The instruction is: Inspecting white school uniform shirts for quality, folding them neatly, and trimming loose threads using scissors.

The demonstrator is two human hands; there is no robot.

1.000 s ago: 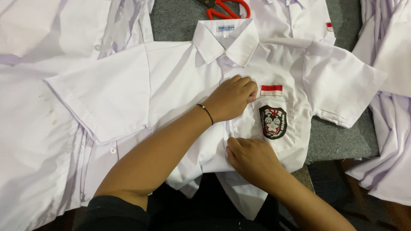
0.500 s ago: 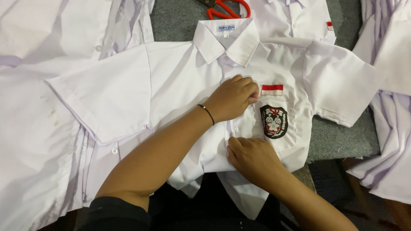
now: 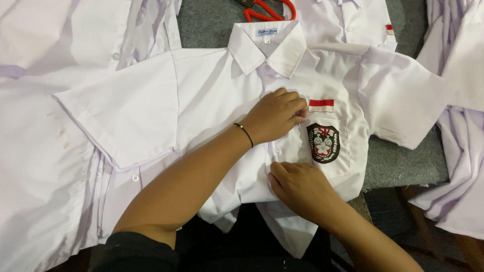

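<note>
White short-sleeved shirt [image 3: 212, 100] spread flat, front up, on grey worktop [image 3: 403, 161]. Left hand [image 3: 276, 117] pressing fingers closed on button placket beside red-white patch [image 3: 321, 105]. Right hand [image 3: 298, 186] lower down, fingers curled pinching same placket near dark crest badge [image 3: 323, 143]. Red-handled scissors [image 3: 264, 10] above collar. More white shirts [image 3: 45, 166] piled alongside.

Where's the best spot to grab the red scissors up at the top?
Probably by the red handle loops of the scissors, coming from the near side, over the white shirt collar. The loops are the only part showing; the blades run off the top edge. Both hands are on the shirt now.
</note>
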